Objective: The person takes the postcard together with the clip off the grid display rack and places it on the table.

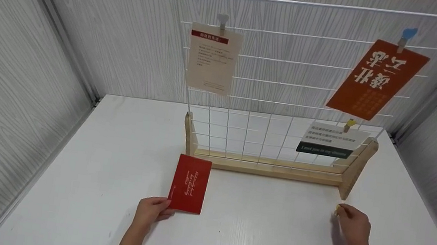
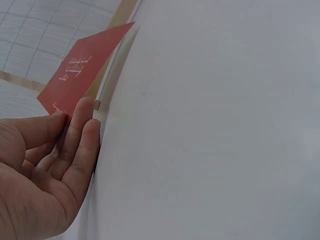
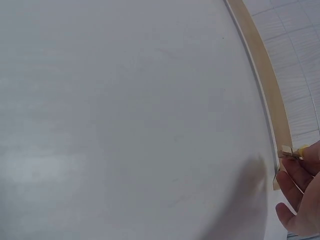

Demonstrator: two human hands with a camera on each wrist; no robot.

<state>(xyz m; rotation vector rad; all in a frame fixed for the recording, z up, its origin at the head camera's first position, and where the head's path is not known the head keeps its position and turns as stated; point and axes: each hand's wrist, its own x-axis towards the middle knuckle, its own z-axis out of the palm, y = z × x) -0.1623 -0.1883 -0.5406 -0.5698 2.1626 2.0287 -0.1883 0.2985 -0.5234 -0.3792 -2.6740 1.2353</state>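
Note:
A red card [image 1: 189,183] with white script is pinched by its lower left corner in my left hand [image 1: 151,211]; the thumb lies on its printed face. In the left wrist view the same card [image 2: 82,70] tilts up off the table, fingers behind it. My right hand [image 1: 353,226] pinches a small wooden clothespin [image 3: 287,150] with a yellow decoration, near the rack's right foot. Behind both hands stands a white wire grid rack [image 1: 268,136] on a wooden base [image 1: 275,171].
Clipped to the grid are a cream card [image 1: 212,62] at left, an orange card [image 1: 378,81] at upper right and a white-and-green card [image 1: 331,140] below it. Wood-grain panels [image 1: 8,67] enclose the white table [image 1: 112,146] at the sides and back.

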